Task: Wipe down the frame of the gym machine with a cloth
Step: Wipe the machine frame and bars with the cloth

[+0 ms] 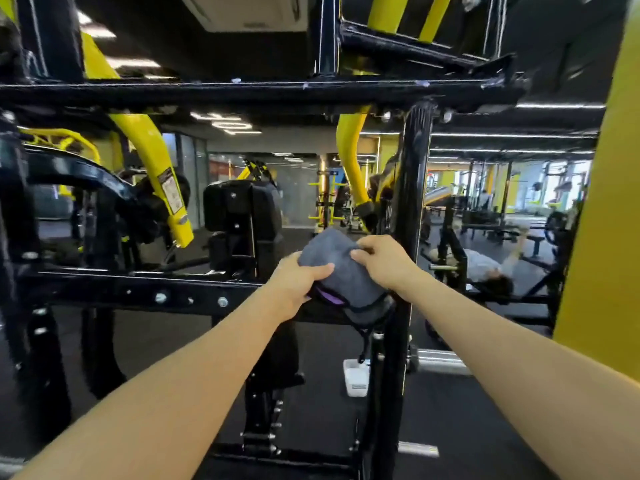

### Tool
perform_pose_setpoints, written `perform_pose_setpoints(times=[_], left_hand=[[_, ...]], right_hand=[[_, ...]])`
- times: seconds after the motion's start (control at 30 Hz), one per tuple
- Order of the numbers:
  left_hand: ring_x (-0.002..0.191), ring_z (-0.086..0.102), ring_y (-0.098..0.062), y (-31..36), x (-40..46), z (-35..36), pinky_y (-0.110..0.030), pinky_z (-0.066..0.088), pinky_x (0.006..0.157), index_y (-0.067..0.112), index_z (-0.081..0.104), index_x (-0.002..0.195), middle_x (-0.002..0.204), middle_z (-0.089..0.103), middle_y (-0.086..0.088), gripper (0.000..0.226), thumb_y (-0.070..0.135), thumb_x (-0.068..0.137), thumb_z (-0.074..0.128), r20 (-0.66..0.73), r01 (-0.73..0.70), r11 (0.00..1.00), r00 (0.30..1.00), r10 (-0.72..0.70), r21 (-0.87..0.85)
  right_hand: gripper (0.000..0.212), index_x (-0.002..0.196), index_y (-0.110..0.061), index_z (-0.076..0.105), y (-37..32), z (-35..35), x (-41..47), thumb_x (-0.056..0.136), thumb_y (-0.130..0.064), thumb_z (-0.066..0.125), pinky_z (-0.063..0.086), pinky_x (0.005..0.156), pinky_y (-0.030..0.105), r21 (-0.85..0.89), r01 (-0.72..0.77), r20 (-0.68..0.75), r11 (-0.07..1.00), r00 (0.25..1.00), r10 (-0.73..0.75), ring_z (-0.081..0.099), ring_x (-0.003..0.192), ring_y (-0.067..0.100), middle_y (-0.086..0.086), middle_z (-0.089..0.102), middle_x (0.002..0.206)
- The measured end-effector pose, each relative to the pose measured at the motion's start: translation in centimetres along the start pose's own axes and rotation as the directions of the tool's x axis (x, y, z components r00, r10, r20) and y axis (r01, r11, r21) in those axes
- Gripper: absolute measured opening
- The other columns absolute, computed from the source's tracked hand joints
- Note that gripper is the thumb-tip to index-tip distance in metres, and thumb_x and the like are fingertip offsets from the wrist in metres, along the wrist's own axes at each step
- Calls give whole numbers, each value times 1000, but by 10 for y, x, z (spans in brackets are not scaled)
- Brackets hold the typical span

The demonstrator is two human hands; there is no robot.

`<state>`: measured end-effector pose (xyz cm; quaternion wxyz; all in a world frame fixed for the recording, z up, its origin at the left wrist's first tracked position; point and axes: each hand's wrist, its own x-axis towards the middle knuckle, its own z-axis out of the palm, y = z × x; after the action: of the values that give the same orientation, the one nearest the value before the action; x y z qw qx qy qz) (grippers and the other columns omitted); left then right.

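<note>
Left hand: the left hand (298, 277) grips the near left side of the cloth (337, 268), thumb laid across the top, fingers curled under.
Right hand: the right hand (382, 259) pinches the upper right edge of the cloth, fingertips curled into the fabric.
Cloth: grey, folded into a thick pad, with a purple strip showing at its lower edge; held between both hands, just above the lower crossbar (138, 289); whether it touches the bar cannot be told.
Frame: black steel; the lower crossbar runs left to right and meets an upright post (412, 202) just right of the cloth; an upper crossbar (242, 93) spans the top.
Arms of machine: yellow levers (152, 161) hang behind the frame.
Seat pad: black backrest (242, 206) beyond the lower crossbar.
Floor: dark; a small white container (356, 377) stands near the post base.
</note>
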<state>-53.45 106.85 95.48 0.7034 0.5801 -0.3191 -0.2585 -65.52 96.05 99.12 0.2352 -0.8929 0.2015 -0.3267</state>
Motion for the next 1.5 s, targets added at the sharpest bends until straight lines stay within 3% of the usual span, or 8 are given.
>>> perform_pose_setpoints(times=[0.37,0.63,0.77,0.9,1.0,1.1,1.3,1.5], left_hand=[[90,58,-9,37,134,46,-18,45,67,16,50,112,102,60,5,49,11,73,80,135,-366,917,928,347,161],[80,63,-24,61,204,83,-36,52,73,17,58,81,82,64,-4,21,-2,81,68,127,-227,889,946,298,-398],[99,60,-31,69,241,102,-42,50,82,14,57,91,101,62,-10,27,12,75,79,115,-271,926,944,308,-262],[106,44,-23,76,228,110,-33,41,72,17,40,105,119,38,-5,45,22,79,76,-8,-514,836,851,525,191],[97,48,-15,59,208,121,-19,32,71,14,51,106,110,39,3,14,24,97,51,208,-647,761,752,626,45],[111,53,-22,42,201,133,-20,39,82,5,52,123,122,51,-6,35,29,102,36,305,-694,714,664,682,-86],[147,2,-16,54,194,142,-26,7,115,6,14,150,159,9,-6,63,32,100,41,386,-689,717,637,667,-100],[140,29,-29,127,223,165,-42,31,112,4,40,139,152,30,-14,52,36,98,44,310,-690,723,680,665,-38]], right_hand=[[16,90,-4,68,29,-39,108,88,-20,66,34,62,22,-169,18,-258,986,964,-61,54,79,14,7,63,86],[30,107,-9,62,21,-60,116,85,-28,69,42,72,28,-402,-111,-291,909,957,-12,57,85,17,2,62,94],[19,99,-11,64,10,-63,134,81,-14,66,44,66,28,-467,-301,-559,831,829,-14,61,84,22,6,66,90],[12,93,-12,65,-7,-60,149,81,-11,65,43,65,28,-414,-466,-762,782,647,-18,58,79,20,4,64,88],[13,97,-13,65,-9,-57,148,83,-13,66,43,68,27,-364,-532,-826,765,563,-2,57,83,17,2,62,92],[8,93,-14,65,-13,-58,147,85,-14,66,45,71,26,-310,-533,-833,787,552,46,57,84,15,2,64,94],[21,87,-17,62,-15,-78,136,97,-32,51,55,83,41,-140,-519,-838,843,516,178,63,85,20,2,64,86],[34,94,-6,62,-5,-84,134,100,-34,43,54,85,46,0,-566,-804,824,490,337,64,88,30,12,64,87]])
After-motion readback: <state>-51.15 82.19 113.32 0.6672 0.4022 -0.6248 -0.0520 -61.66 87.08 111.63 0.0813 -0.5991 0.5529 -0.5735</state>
